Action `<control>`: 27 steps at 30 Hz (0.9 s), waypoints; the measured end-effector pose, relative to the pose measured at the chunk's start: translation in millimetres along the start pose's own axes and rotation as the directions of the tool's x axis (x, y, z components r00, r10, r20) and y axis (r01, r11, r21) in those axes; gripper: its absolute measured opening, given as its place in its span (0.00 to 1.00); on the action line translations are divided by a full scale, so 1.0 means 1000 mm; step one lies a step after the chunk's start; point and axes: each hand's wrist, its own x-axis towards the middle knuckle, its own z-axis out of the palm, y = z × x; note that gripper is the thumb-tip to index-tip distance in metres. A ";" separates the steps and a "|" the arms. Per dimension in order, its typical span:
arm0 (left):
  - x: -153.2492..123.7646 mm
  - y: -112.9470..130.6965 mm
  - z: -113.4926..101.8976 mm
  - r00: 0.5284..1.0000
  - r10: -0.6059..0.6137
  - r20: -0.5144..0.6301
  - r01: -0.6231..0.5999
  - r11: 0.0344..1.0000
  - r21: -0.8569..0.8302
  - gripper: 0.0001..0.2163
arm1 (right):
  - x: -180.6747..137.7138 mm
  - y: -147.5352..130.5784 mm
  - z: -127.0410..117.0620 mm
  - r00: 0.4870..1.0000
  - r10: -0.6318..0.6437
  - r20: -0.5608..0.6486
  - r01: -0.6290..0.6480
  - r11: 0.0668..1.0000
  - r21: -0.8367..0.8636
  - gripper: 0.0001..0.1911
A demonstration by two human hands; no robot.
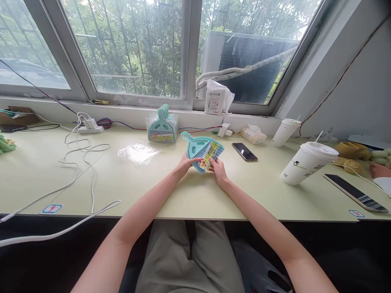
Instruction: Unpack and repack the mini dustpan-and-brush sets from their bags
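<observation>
I hold a small teal dustpan-and-brush set (199, 148) with a colourful paper label just above the pale green desk (189, 195). My left hand (185, 164) grips its left lower edge, fingers closed on it. On the label side at the right, my right hand (217, 168) pinches it. A stack of the same teal sets in clear wrap (161, 129) stands further back by the window sill. A loose piece of clear plastic wrap (138, 153) lies flat to the left of my hands.
White cables (82, 154) and a power strip (90, 129) lie at left. A phone (244, 151), tissue pack (253, 135), two white lidded cups (307, 162) (285, 132) and a tablet (354, 192) are at right. Another person's hand (378, 169) shows at the far right.
</observation>
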 end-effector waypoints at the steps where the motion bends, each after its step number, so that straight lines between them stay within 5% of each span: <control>1: 0.000 0.001 0.000 1.000 0.007 -0.006 -0.007 1.000 0.005 0.32 | -0.002 -0.002 0.000 1.000 -0.001 0.010 0.001 1.000 -0.011 0.14; 7: 0.002 0.007 -0.006 0.999 0.039 -0.016 -0.038 0.999 0.036 0.25 | -0.007 -0.007 -0.001 0.992 -0.027 0.121 0.027 1.000 0.004 0.13; 19: 0.003 0.018 -0.008 0.990 0.135 0.045 -0.138 0.986 0.093 0.32 | -0.002 -0.006 -0.003 0.977 -0.014 0.212 -0.001 0.997 0.073 0.18; 27: 0.002 0.022 -0.009 0.991 0.128 0.051 -0.137 0.940 0.311 0.30 | -0.004 -0.012 -0.009 0.978 -0.077 0.195 0.060 0.994 0.090 0.21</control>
